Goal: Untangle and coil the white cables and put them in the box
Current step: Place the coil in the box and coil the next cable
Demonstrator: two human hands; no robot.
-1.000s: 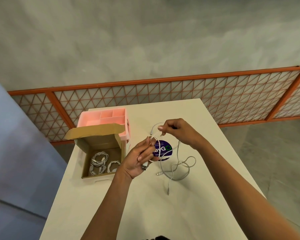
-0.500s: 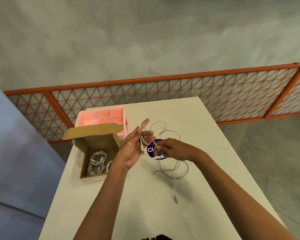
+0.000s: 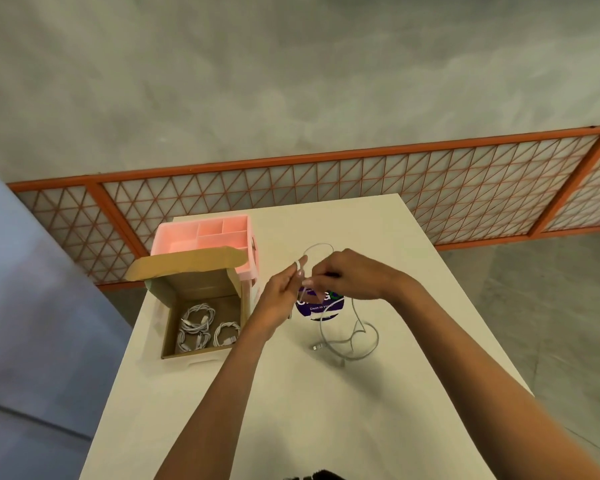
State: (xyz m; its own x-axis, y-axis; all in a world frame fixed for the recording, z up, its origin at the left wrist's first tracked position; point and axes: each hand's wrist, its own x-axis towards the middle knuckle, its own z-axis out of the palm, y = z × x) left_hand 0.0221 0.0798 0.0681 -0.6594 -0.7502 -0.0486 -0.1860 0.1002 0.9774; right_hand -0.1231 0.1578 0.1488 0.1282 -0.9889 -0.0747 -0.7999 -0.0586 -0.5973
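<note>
A loose white cable [image 3: 355, 337] trails over the white table [image 3: 291, 410], its lower loops and a plug end lying in front of my hands. My left hand [image 3: 279, 296] holds part of the cable between thumb and fingers, a small loop rising above it. My right hand [image 3: 343, 275] pinches the same cable close to the left fingertips. The open cardboard box [image 3: 168, 320] stands to the left of my hands. Several coiled white cables [image 3: 203, 327] lie inside it.
A pink compartment tray [image 3: 208, 233] stands behind the box at the table's far left. A round purple sticker [image 3: 321, 304] lies on the table under my hands. An orange lattice fence [image 3: 361, 181] runs behind the table; floor drops off on both sides.
My right hand has moved back up beside the left fingertips, bringing cable with it. The loose tail on the table has shortened and drawn closer to my hands.
</note>
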